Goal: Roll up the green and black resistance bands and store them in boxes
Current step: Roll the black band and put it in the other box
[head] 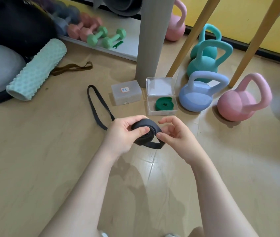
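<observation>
The black resistance band (94, 100) is partly wound into a coil between my hands, and its loose loop trails away over the floor to the upper left. My left hand (123, 134) grips the coil, thumb pressed on its centre. My right hand (173, 134) pinches the band at the coil's right edge. The green band (165, 104) lies rolled inside an open clear box (161, 112) whose lid stands up. Left of it sits a closed clear box (126, 94) with a small orange label.
Kettlebells stand to the right: a blue one (197, 94), a pink one (238, 103), teal ones behind. A grey pillar (151, 40) and wooden legs rise behind the boxes. A mint foam roller (36, 69), a brown band (72, 68) and dumbbells lie at the left.
</observation>
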The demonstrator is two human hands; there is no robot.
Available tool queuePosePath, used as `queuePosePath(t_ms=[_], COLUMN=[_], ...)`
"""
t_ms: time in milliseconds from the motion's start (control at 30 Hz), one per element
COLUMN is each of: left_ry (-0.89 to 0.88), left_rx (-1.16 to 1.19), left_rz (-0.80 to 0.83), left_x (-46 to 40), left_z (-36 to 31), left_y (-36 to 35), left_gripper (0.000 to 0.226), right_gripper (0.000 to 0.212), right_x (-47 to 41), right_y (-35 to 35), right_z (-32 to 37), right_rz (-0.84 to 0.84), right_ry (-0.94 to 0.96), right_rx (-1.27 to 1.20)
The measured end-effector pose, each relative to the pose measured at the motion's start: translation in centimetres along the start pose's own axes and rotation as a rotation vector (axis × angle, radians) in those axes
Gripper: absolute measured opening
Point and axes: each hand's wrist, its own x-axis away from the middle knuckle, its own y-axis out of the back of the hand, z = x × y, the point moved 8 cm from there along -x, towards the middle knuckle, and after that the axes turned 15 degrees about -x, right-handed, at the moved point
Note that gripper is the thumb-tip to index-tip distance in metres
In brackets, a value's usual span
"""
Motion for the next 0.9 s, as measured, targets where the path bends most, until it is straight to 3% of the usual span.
queuePosePath(t_ms=[100,333,533,633,733,900], left_ry=[0.009,0.013,0.004,-0.017,0.003,0.095], left_rx=[0.096,0.511,0.621,0.614,0.548,0.612], left_rz=[-0.043,-0.077,-0.075,-0.108,-0.099,-0.126], left_x=[-0.2,-0.5,-1.1,-2.1,-3.8,-7.6], left_z=[-0.4,-1.9,-2.5,-2.9,-3.3,-4.7], left_y=[0.8,2.4,3.6,5.0,4.6,2.0], left_gripper=[0.022,0.019,0.023,0.022,0.019,0.019], right_gripper=[0.017,0.034,0.027,0.011,0.018,0.017], right_x=[-0.4,-1.9,-2.9,-4.0,-5.5,-6.5], right_y=[-0.2,-3.6,-6.3,-4.2,-0.3,6.0], right_z=[0.1,2.0,1.7,2.1,2.4,5.2], right_rz=[0.052,0.18,0.251,0.128,-0.065,-0.278], right_ry=[-0.022,0.083,0.094,0.117,0.131,0.096], right_rx=[-0.05,-0.163,-0.147,-0.023,0.044,-0.257])
